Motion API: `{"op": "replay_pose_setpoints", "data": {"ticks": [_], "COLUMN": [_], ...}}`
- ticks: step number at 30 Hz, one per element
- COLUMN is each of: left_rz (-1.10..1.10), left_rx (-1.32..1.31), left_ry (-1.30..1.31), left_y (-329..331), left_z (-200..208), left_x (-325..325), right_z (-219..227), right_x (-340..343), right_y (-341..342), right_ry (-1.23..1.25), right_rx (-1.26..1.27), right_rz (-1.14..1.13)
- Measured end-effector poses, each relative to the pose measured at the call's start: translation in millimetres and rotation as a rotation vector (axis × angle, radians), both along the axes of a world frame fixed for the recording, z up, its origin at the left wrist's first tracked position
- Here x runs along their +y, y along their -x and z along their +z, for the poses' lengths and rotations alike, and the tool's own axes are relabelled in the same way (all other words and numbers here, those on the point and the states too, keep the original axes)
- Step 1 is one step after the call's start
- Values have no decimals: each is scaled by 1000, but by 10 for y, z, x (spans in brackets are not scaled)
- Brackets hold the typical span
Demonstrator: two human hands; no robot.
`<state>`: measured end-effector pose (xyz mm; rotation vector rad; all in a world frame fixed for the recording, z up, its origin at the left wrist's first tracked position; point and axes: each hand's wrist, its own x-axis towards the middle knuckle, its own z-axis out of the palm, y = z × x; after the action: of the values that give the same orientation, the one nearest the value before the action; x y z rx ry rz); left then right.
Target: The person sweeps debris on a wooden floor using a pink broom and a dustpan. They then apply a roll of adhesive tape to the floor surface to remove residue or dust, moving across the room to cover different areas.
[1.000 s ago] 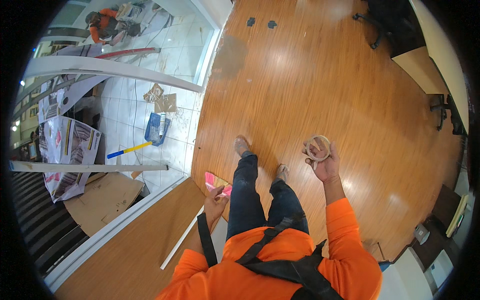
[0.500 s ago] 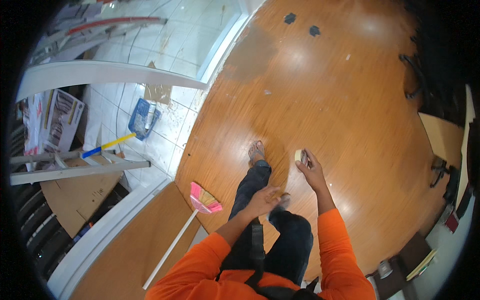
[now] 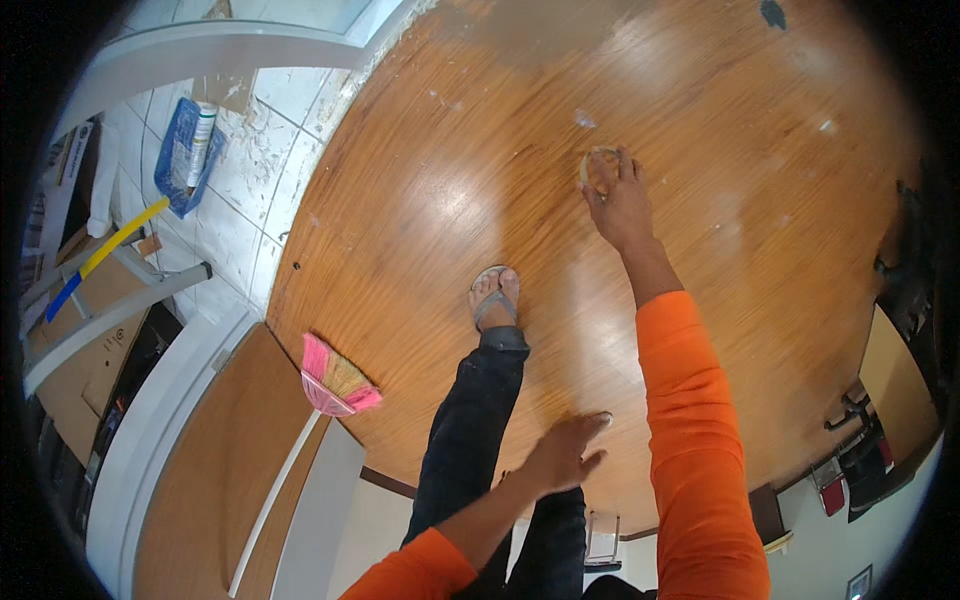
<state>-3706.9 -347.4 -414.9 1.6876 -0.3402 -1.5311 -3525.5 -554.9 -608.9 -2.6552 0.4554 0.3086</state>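
My right hand (image 3: 622,200) is stretched far forward over the wood floor, its fingers closed on a roll of pale tape (image 3: 586,172). The roll's ring shows at the left of the fingers; the palm side is hidden. Nearer to me, my left hand (image 3: 560,455) hovers in front of my right leg, fingers extended and thumb apart. I make out nothing held in it. A small pale spot (image 3: 606,418) shows by its fingertips, too little to name. My left foot (image 3: 494,296) stands in a grey flip-flop on the boards.
A pink broom (image 3: 335,380) leans at the left beside a wooden door panel (image 3: 210,480). Past the threshold are a blue paint tray (image 3: 172,170) with a white tube (image 3: 201,145), a yellow-and-blue pole (image 3: 110,245) and a ladder (image 3: 130,315). Chairs (image 3: 860,410) stand at the right.
My right hand has reached forward with the tape roll, down toward the floor. My left hand has moved slightly right and its thumb now stands apart. The view has shifted with my head.
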Motion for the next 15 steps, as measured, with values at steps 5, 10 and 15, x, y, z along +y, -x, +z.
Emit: {"op": "replay_pose_setpoints", "data": {"ticks": [5,10,15], "left_rz": [-92,-13,-37], "left_rx": [105,70,124], "left_ry": [-46,-17,-50], "left_y": [4,-110,-449], "left_z": [-87,-11,-88], "left_x": [-26,-88,-183], "right_z": [-481,-440,-463], "right_x": [38,-4,2], "right_y": [-216,-660,-488], "right_ry": [31,127,94], "right_rx": [-106,-131,-36], "right_rz": [31,45,123]}}
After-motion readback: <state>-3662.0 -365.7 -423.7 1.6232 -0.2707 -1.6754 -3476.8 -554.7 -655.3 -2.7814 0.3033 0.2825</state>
